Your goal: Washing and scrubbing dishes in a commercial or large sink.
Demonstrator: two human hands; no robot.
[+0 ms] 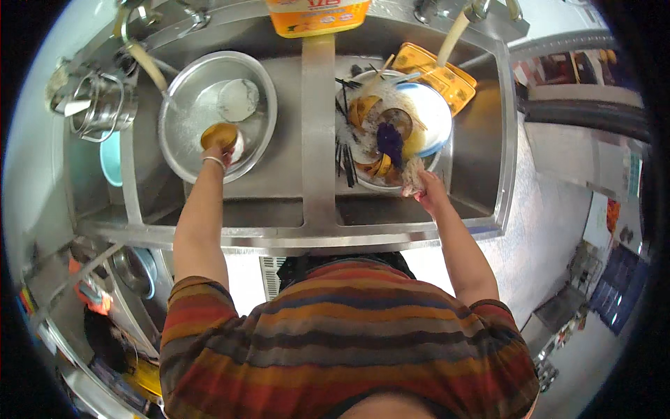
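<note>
My left hand (215, 156) grips an amber-yellow bowl (220, 135) inside a large round metal basin (270, 105) in the left sink. Just beside the bowl, partly hidden behind it, is something white. Water stands in the basin, with a pale round dish (238, 99) in it. In the right sink, my right hand (433, 194) holds a beige scrubbing cloth or mesh (413, 176) at the near edge of a soapy heap of dishes. That heap includes a white plate with a blue rim (437, 112), yellow bowls (363, 110), a dark purple cloth or scrubber (389, 142) and black chopsticks (347, 160).
A steel divider (318, 131) separates the two sinks. Faucet hoses (149, 68) (453, 37) hang over both. An orange tray (426, 70) leans at the back right. On the divider's far end stands an orange container (319, 21) bearing writing. Metal pots (99, 107) stand at left.
</note>
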